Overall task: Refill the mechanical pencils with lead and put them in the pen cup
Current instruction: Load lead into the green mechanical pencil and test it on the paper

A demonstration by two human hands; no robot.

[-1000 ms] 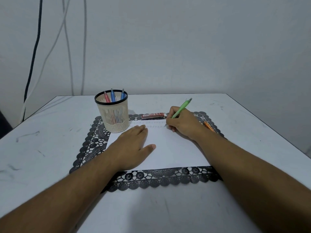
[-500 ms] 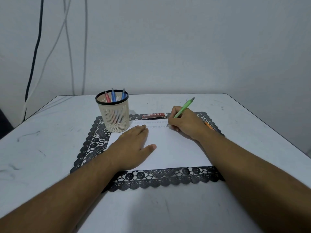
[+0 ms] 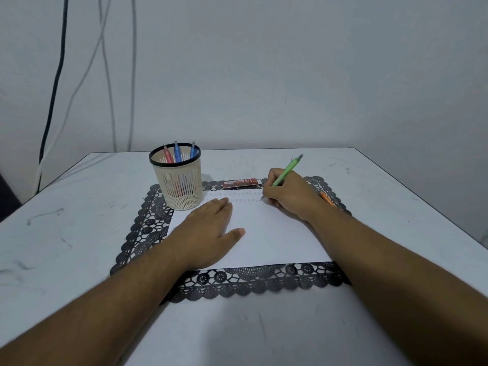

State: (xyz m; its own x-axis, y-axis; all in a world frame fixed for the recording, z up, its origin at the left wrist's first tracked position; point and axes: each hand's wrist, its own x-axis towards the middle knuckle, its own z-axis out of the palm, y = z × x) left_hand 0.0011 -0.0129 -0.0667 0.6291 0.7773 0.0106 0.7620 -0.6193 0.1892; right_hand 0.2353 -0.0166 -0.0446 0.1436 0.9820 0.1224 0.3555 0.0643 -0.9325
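Head view: right hand (image 3: 290, 196) grips green pencil (image 3: 286, 170) (tip on paper (image 3: 277, 239)); left hand (image 3: 208, 231) lies flat.

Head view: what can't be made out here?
- Orange pencil: mostly hidden behind the right hand.
- Marks on the paper: too faint and small to read.
- Lead case label: too small; its right end is behind the right hand.
- Pencils in the cup: only tops show above the rim.

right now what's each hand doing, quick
Left hand: open, fingers flat on the white paper.
Right hand: gripping the green mechanical pencil, tip on the paper.
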